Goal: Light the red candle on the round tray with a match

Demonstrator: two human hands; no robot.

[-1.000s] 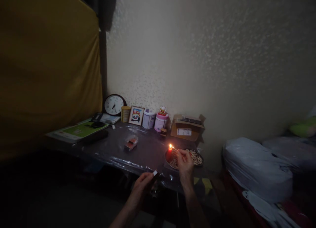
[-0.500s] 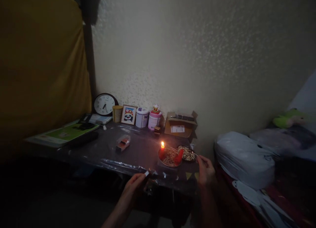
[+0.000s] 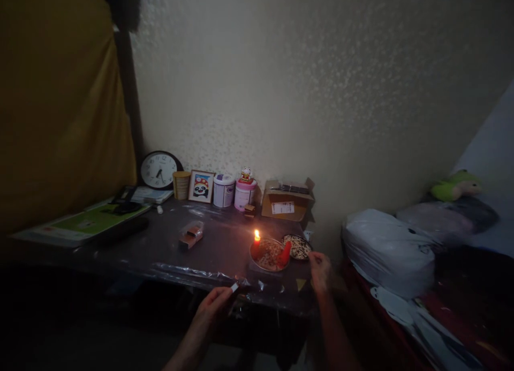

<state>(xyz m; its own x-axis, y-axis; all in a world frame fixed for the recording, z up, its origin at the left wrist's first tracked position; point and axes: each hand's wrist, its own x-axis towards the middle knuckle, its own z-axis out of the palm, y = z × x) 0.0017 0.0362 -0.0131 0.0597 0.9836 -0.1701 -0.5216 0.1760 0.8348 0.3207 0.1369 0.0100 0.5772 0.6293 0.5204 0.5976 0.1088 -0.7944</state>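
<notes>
My left hand (image 3: 217, 301) is closed around a small white-ended object (image 3: 234, 287) in front of the table edge; its kind is unclear in the dim light. My right hand (image 3: 320, 269) has its fingertips pinched together by the right rim of a dark round plate (image 3: 308, 249). What the pinch holds, if anything, is too small to make out. On that plate lie many thin pale pieces. Left of it, a round dish (image 3: 271, 268) of brownish bits carries a lit red candle (image 3: 256, 245) and a second, tilted red candle (image 3: 285, 255) with no flame.
On the dark plastic-covered table (image 3: 225, 248) lies a clear pack (image 3: 191, 235). Along the wall stand a clock (image 3: 160, 170), a framed panda picture (image 3: 201, 187), tubs (image 3: 224, 191) and an open cardboard box (image 3: 287, 202). White bags (image 3: 385, 248) lie at right.
The view has shifted slightly, so the table things appear further left. My right hand is still pinched by the plate; the thin stick seen at its fingertips before is no longer distinct.
</notes>
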